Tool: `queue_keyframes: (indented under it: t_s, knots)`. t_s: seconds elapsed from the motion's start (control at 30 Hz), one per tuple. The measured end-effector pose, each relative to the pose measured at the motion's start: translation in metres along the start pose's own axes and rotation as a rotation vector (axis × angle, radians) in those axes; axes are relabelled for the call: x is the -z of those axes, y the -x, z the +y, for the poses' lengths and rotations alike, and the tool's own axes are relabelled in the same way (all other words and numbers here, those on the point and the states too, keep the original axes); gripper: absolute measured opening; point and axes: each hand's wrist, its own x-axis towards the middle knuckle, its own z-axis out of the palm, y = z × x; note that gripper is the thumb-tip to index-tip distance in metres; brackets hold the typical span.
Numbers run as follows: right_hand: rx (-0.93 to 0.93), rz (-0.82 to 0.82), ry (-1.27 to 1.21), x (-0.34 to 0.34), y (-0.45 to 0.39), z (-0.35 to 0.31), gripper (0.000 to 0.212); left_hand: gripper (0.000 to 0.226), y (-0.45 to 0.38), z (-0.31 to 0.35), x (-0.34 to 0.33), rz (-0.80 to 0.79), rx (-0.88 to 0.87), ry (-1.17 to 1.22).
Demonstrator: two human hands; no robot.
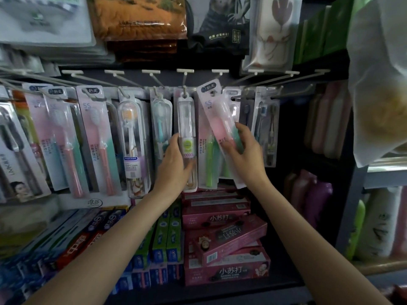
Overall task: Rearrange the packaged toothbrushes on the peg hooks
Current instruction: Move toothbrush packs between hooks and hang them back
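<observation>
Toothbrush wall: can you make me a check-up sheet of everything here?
Surface: dark peg panel with white peg hooks.
Job's things: tilted pink-and-green carded toothbrush pack; clear plastic toothbrush case hanging on a hook.
Clutter: pink toothpaste boxes stacked below.
Grips: left hand holds the clear case; right hand holds the tilted pack.
Cables: nothing seen.
Surroundings: bagged towels above; bottles at right.

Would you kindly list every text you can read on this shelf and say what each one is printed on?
"SS": pink toothbrush pack.
"DEEP CLEAN": clear-cased toothbrush, partly legible.
"小苏打": pink toothpaste boxes.
"浪莎": white package under the hooks, roughly read.
"0000": clear pack held by the left hand, cut off.
Other print: too blurred to read.
</observation>
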Motion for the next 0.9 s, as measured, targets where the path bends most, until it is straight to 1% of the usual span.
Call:
queue_keyframes:
  t_s: [0.07, 0.1, 0.13, 0.17, 0.2, 0.27, 0.33, 0.37, 0.43, 0.5, 0.57, 0.67, 0.73, 0.8, 0.87, 0.9]
  knots:
    - [0.077, -0.152, 0.155, 0.013, -0.007, -0.003, 0.05, 0.075, -0.003, 0.005, -0.001, 0.019, 0.027, 0.0]
    - [0.107, -0.215, 0.198, 0.018, -0.011, -0.003, 0.049, 0.076, -0.004, 0.007, -0.001, 0.026, 0.04, 0.003]
    - [0.111, -0.245, 0.181, 0.024, -0.013, -0.002, 0.047, 0.076, -0.005, 0.008, -0.002, 0.031, 0.049, 0.009]
    - [0.093, -0.236, 0.118, 0.029, -0.013, -0.003, 0.044, 0.076, -0.006, 0.009, -0.002, 0.034, 0.051, 0.015]
    - [0.07, -0.186, 0.053, 0.033, -0.011, -0.001, 0.041, 0.075, -0.006, 0.009, -0.002, 0.036, 0.049, 0.013]
    - [-0.013, -0.019, -0.026, 0.04, -0.004, 0.005, 0.034, 0.073, -0.006, 0.008, 0.0, 0.036, 0.03, -0.018]
    - [-0.146, 0.115, -0.017, 0.042, 0.002, 0.015, 0.037, 0.072, -0.006, 0.005, 0.003, 0.037, -0.004, -0.066]
    - [-0.195, 0.142, 0.011, 0.042, 0.003, 0.019, 0.04, 0.072, -0.006, 0.003, 0.005, 0.033, -0.02, -0.094]
    - [-0.21, 0.121, 0.102, 0.04, 0.001, 0.021, 0.043, 0.071, -0.004, -0.001, 0.008, 0.017, -0.047, -0.154]
    - [-0.174, 0.07, 0.18, 0.037, -0.007, 0.015, 0.041, 0.07, -0.003, -0.004, 0.011, 0.005, -0.067, -0.205]
    - [-0.165, 0.052, 0.184, 0.031, -0.017, 0.01, 0.042, 0.07, -0.002, -0.005, 0.014, -0.003, -0.075, -0.239]
    - [-0.255, 0.095, 0.123, 0.017, -0.027, 0.007, 0.045, 0.071, -0.002, -0.007, 0.015, -0.014, -0.082, -0.28]
    - [-0.288, 0.097, 0.138, 0.007, -0.029, 0.009, 0.041, 0.072, -0.001, -0.008, 0.015, -0.025, -0.081, -0.295]
    - [-0.307, 0.088, 0.164, 0.0, -0.028, 0.013, 0.043, 0.073, -0.001, -0.009, 0.017, -0.035, -0.079, -0.302]
    - [-0.281, 0.117, 0.209, -0.003, -0.021, 0.016, 0.05, 0.073, -0.001, -0.009, 0.018, -0.044, -0.084, -0.299]
    - [-0.228, 0.164, 0.233, -0.005, -0.015, 0.016, 0.048, 0.072, 0.0, -0.009, 0.018, -0.049, -0.082, -0.299]
